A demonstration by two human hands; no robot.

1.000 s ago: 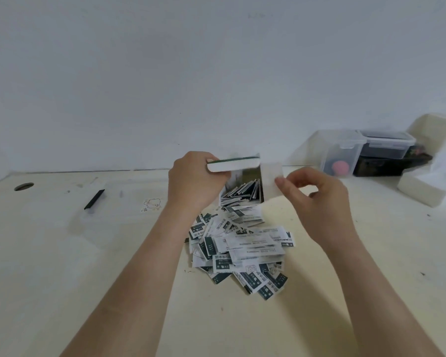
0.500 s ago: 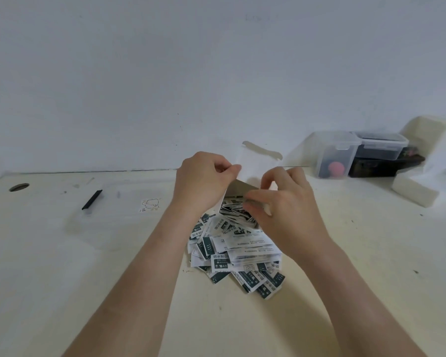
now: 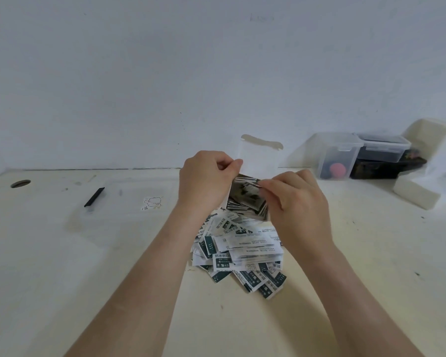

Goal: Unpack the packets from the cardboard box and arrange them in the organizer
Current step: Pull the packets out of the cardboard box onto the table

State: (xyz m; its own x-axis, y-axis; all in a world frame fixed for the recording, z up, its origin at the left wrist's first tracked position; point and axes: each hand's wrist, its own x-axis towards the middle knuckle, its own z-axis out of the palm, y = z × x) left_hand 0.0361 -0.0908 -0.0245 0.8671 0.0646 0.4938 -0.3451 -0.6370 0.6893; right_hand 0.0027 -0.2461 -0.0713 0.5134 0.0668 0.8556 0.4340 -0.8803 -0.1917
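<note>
– Cardboard box [image 3: 259, 158], white, near the middle of the desk [image 3: 62, 279], its top flap standing up toward the wall. What holds it?
– The left hand [image 3: 206, 184] grips its left wall, fingers curled over the edge. The open mouth faces the person.
– And the right hand [image 3: 296, 210]?
– Thumb and forefinger are closed in a narrow pinch on the packets [image 3: 245, 199] showing in the mouth of the box. How many it has I cannot tell, because they blur there.
– Any packets out?
– A heap of packets [image 3: 240, 251], white and dark green with printed text, lies on the desk just below the box, between the two forearms.
– The organizer?
– A clear plastic organizer [image 3: 124, 202] lies flat toward the back left of the desk, left of the left hand and apart from the heap. Its outline is faint. A black latch [image 3: 94, 197] sits at its left side, and a small sticker [image 3: 152, 203] is toward its right.
– Back right corner?
– A clear lidded tub [image 3: 337, 150] with something red [image 3: 336, 170] inside, a second lidded tub [image 3: 382, 150] just beside it, and white foam blocks [image 3: 422, 191] at the right edge. A round hole [image 3: 20, 183] marks the back left corner.
</note>
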